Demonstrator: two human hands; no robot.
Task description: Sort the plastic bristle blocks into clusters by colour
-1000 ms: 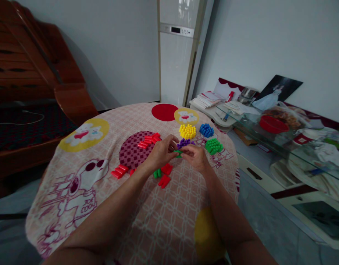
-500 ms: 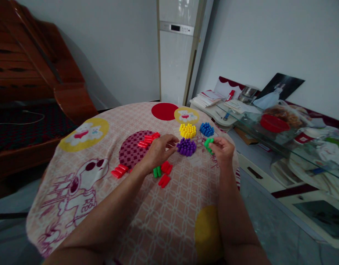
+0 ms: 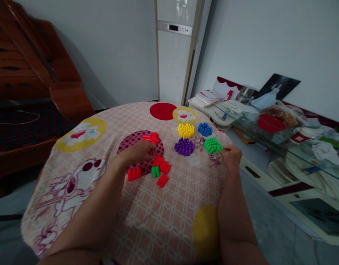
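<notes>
Small plastic pegs lie on a round table under a cartoon-print cloth [image 3: 147, 217]. My right hand [image 3: 230, 156] rests beside the green peg cluster [image 3: 213, 145], with pinched fingertips touching its edge. My left hand [image 3: 138, 152] lies curled over loose red pegs [image 3: 161, 165] near the maroon patch; I cannot make out what sits under its fingers. A pair of green pegs [image 3: 155, 171] lies just in front of that hand. Purple [image 3: 184, 146], yellow [image 3: 186, 130] and blue [image 3: 205, 129] clusters stand farther back. More red pegs [image 3: 151, 138] lie beyond my left hand.
A white appliance [image 3: 173, 51] stands behind the table. To the right, a low glass-topped shelf [image 3: 271, 129] holds papers, a red bowl and clutter. Dark wooden furniture [image 3: 34, 84] fills the left. The table edge drops off just right of my right hand.
My right hand carried a green peg to the right and lowered it to the green cluster. My left hand drew back left onto the red pegs, and the left red group shifted inward.
</notes>
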